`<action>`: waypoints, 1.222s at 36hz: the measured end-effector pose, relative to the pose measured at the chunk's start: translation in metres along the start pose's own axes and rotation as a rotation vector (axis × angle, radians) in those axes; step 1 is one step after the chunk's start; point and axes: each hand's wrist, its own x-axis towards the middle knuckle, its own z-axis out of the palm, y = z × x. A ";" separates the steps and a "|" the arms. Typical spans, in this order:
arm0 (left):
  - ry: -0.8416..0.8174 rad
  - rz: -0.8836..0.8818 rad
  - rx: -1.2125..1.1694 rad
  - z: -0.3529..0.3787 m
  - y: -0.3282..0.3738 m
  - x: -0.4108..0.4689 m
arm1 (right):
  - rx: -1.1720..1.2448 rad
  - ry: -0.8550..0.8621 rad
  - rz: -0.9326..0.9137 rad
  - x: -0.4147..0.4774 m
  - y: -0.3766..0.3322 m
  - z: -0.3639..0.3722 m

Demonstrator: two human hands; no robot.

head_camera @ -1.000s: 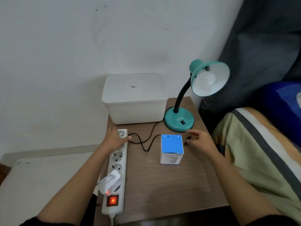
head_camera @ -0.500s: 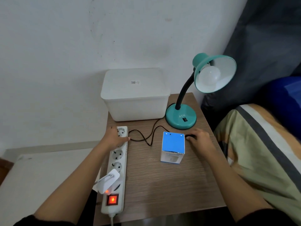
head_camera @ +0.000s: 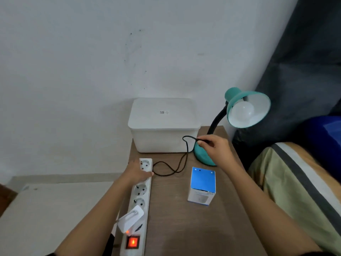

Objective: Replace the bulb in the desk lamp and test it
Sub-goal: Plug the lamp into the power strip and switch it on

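A teal desk lamp (head_camera: 203,156) stands at the back right of the wooden table (head_camera: 184,228), its shade (head_camera: 258,106) tilted toward me with a white bulb (head_camera: 242,111) screwed in and unlit. My right hand (head_camera: 215,146) is raised in front of the lamp base, pinching the plug end of the lamp's black cord (head_camera: 185,150). My left hand (head_camera: 137,171) rests flat on the far end of a white power strip (head_camera: 141,196), holding it down. The strip's red switch (head_camera: 132,242) glows. A blue-topped bulb box (head_camera: 202,185) stands upright between my arms.
A white lidded plastic box (head_camera: 162,126) sits against the wall behind the strip. A white adapter (head_camera: 131,218) is plugged into the strip near the switch. A bed with a striped cover (head_camera: 295,191) lies right of the table. A low white surface (head_camera: 55,209) lies left.
My right hand lifted from the table beside the bulb box up in front of the lamp base, bringing the cord's plug end with it. My left hand stayed on the power strip.
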 end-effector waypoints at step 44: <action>-0.110 0.164 -0.198 -0.008 -0.017 -0.007 | 0.214 -0.376 0.117 0.004 -0.026 0.173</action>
